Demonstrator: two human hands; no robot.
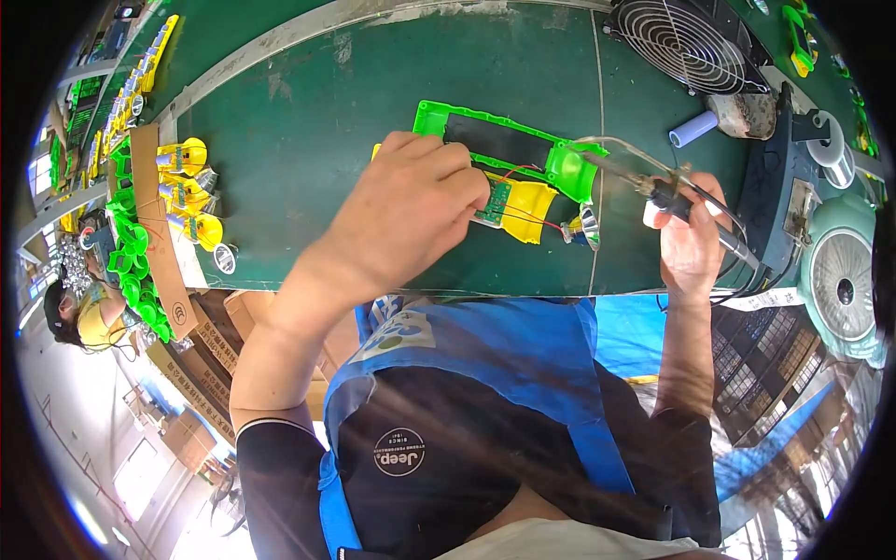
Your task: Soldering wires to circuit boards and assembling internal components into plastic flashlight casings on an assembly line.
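My left hand [411, 210] is closed over a small green circuit board [495, 201] that lies on a yellow plastic part [530, 210] with thin red wires. Behind it lies a bright green plastic housing [495, 140] with a dark rectangular opening. My right hand [691, 238] grips a soldering iron [653, 187], whose tip points left toward the green housing's round end [571, 173]. A small shiny reflector piece [583, 229] lies between my hands on the dark green table [317, 121].
Yellow and green assembled units [187, 191] stand at the left beside a cardboard strip [154, 233]. A fan [677, 42], a pale blue cylinder [693, 131], a solder spool [831, 149] and a mint-green fan [845, 289] sit at the right. Another person [79, 313] works far left.
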